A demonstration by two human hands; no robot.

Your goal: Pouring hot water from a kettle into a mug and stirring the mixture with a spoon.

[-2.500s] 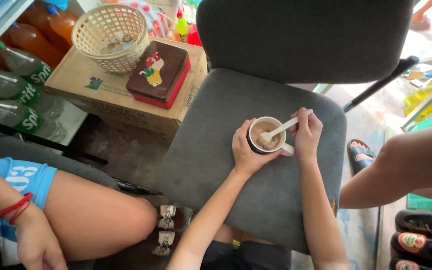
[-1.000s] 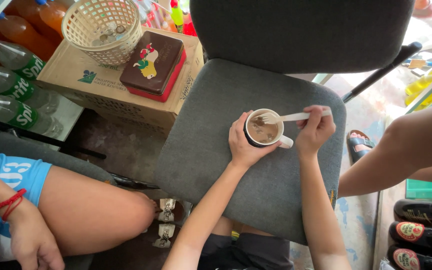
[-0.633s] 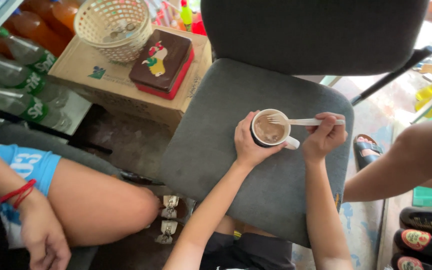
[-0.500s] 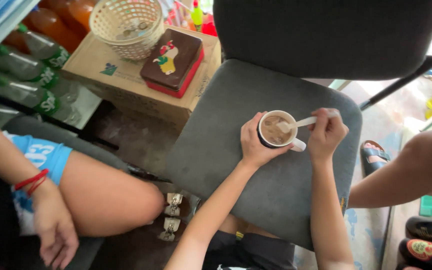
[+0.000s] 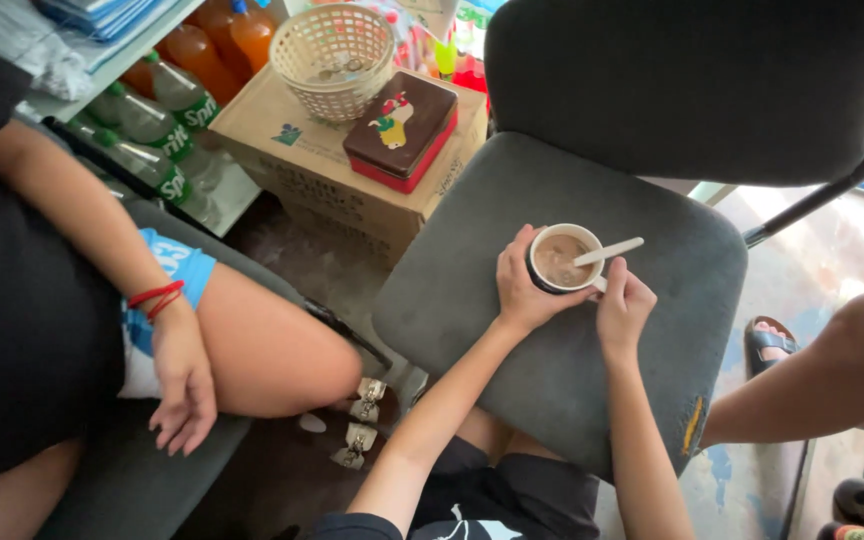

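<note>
While left hand [image 5: 520, 290] steadies mug [image 5: 564, 260] — spoon [image 5: 607, 252] rests.

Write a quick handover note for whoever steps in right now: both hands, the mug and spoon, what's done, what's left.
Left hand: wrapped around the mug, steadying it on the grey chair seat.
Right hand: beside the mug's handle, just below the white spoon; whether it grips anything is unclear.
Spoon rests in the mug, handle pointing right over the rim.
Done: mug holds a light brown drink.
Left: any more stirring; mug not lifted yet.
</note>
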